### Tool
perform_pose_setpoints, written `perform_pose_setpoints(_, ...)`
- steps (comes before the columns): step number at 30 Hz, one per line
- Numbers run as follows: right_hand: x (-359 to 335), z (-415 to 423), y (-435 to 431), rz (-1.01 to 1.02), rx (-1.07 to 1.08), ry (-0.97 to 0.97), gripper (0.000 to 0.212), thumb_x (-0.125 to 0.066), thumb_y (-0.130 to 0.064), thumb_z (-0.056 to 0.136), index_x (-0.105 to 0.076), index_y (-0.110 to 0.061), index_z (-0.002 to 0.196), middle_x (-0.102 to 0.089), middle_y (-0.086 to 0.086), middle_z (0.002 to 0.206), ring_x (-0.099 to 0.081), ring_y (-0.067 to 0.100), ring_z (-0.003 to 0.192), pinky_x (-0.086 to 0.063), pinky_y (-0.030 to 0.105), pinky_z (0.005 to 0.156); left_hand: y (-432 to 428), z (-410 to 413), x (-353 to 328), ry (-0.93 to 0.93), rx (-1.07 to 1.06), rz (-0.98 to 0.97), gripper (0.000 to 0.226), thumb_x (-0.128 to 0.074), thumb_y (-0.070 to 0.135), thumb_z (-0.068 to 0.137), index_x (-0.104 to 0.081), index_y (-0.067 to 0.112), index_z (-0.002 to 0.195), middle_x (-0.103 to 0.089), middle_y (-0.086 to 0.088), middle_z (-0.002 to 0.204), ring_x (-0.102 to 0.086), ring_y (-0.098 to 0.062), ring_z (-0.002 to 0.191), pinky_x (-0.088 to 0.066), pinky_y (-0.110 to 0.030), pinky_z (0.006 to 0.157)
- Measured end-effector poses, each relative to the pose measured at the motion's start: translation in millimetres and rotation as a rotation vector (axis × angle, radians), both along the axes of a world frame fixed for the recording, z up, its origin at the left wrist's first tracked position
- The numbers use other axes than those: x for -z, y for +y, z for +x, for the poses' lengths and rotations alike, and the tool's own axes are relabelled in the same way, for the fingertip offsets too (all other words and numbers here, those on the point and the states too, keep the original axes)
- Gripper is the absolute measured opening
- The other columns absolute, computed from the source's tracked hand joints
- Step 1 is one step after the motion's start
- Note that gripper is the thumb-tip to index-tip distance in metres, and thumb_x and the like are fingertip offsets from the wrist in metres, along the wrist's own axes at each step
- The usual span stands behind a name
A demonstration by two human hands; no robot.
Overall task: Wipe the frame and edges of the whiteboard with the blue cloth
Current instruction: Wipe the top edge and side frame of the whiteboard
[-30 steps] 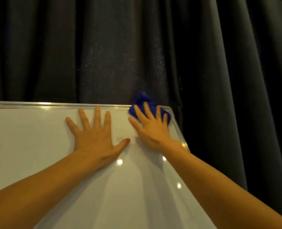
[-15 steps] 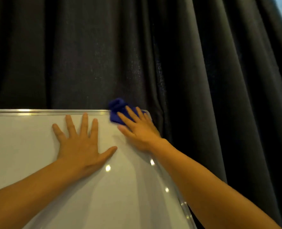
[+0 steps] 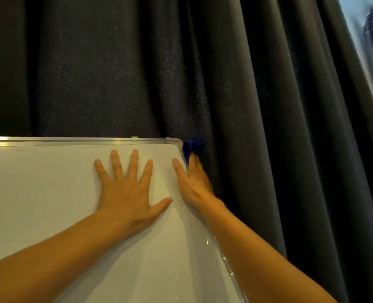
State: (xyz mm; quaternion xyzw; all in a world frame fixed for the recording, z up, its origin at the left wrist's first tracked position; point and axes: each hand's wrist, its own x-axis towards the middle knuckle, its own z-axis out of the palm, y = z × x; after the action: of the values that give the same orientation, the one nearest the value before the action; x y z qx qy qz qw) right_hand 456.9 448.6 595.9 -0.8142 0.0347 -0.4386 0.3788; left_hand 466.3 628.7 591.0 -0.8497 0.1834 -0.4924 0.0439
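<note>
Cloth (image 3: 193,146) pressed by my right hand (image 3: 193,182) against whiteboard (image 3: 39,193) corner edge; left hand (image 3: 126,193) flat, fingers spread.

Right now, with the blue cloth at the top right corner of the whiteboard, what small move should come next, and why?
Probably slide the right hand down the silver right frame edge, pressing the crumpled blue cloth against it. The cloth sits just outside the white whiteboard's corner, that edge lies unwiped below, and the flat left hand steadies the board.

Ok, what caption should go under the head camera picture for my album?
Left hand flat on the whiteboard while the right hand presses the blue cloth against its top right corner.
</note>
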Motion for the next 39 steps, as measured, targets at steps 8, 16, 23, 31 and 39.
perform_pose_setpoints(8, 107.6, -56.7, 5.9, -0.21, 0.012, -0.088, 0.084, -0.017, -0.086, 0.079, 0.012, -0.046, 0.147, 0.011, -0.028, 0.156, 0.012, -0.002, 0.145, -0.004, 0.023, 0.112, -20.4, -5.1, -2.2, -0.067, 0.045, 0.044, 0.114, 0.008, 0.091, 0.062, 0.009, 0.023, 0.153, 0.012, -0.01, 0.163, 0.016, -0.051, 0.142, 0.01, -0.073, 0.106)
perform_pose_setpoints(16, 108.4, -65.5, 14.0, -0.247, 0.173, 0.124, 0.094, -0.007, -0.083, 0.081, 0.009, -0.025, 0.153, 0.012, -0.009, 0.162, 0.02, 0.011, 0.145, -0.005, 0.038, 0.121, -46.0, -3.9, 25.6, -0.015, 0.093, 0.242, 0.107, 0.002, 0.088, 0.065, 0.013, 0.026, 0.152, 0.016, -0.01, 0.162, 0.023, -0.051, 0.14, 0.01, -0.076, 0.105)
perform_pose_setpoints(23, 260.3, -118.0, 43.8, -0.14, 0.348, 0.268, 0.094, -0.004, -0.089, 0.077, 0.025, -0.033, 0.146, 0.031, -0.018, 0.152, 0.028, 0.006, 0.142, 0.005, 0.033, 0.117, -29.2, 4.5, 26.8, -0.016, 0.204, 0.298, 0.103, 0.007, 0.088, 0.068, 0.01, 0.029, 0.153, 0.011, -0.011, 0.163, 0.018, -0.051, 0.142, 0.003, -0.075, 0.108)
perform_pose_setpoints(31, 329.7, -167.6, 86.5, -0.025, 0.366, 0.321, 0.092, -0.009, -0.085, 0.081, 0.009, -0.03, 0.153, 0.007, -0.011, 0.162, 0.005, 0.009, 0.148, -0.004, 0.029, 0.117, -51.4, -24.9, 75.1, 0.01, 0.315, 0.485, 0.099, 0.009, 0.087, 0.068, 0.003, 0.035, 0.153, 0.005, -0.009, 0.164, 0.015, -0.049, 0.144, 0.005, -0.078, 0.106)
perform_pose_setpoints(39, 413.2, -214.2, 81.4, 0.427, 0.551, 0.25, 0.061, -0.028, -0.076, 0.082, -0.041, -0.042, 0.131, -0.04, -0.018, 0.132, -0.043, -0.004, 0.111, -0.032, 0.018, 0.093, -85.7, -68.8, 178.5, -0.008, 0.528, 0.945, 0.088, -0.006, 0.082, 0.078, -0.017, 0.035, 0.152, -0.01, -0.01, 0.163, 0.006, -0.041, 0.148, 0.01, -0.067, 0.113)
